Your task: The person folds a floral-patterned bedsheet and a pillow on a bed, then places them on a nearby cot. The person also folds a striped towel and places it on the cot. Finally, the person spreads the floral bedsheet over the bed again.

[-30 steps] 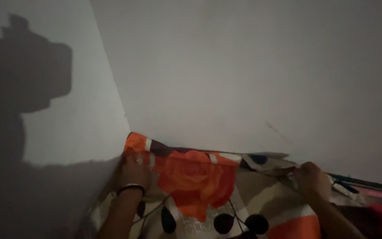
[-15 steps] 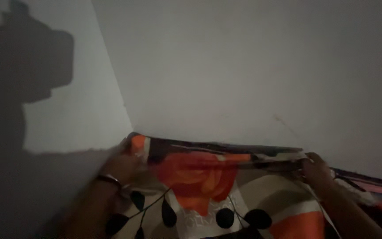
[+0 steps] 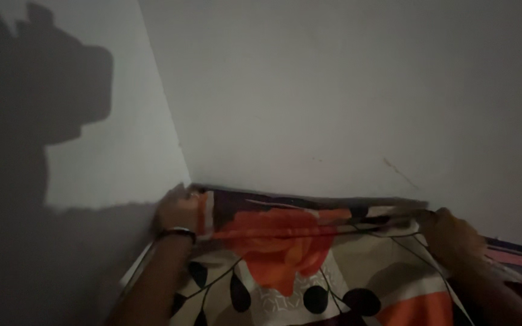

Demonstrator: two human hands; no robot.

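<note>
A bedsheet [image 3: 285,247] with a big orange rose, black leaves and beige bands lies against the corner of two white walls. My left hand [image 3: 176,211], with a bangle at the wrist, grips the sheet's far edge right in the corner. My right hand [image 3: 451,232] grips the same edge further right, along the back wall. Between the hands the edge is lifted and stretched in a straight line. What lies under the sheet is hidden.
The back wall [image 3: 345,102] and the left wall [image 3: 122,151] meet close ahead. A dark shadow of a head falls on the left wall. A pink and dark striped cloth [image 3: 515,256] shows at the right edge.
Both hands have lifted the sheet's far edge from a loose, crumpled lie and pulled it taut along the back wall. The left hand moved up into the corner.
</note>
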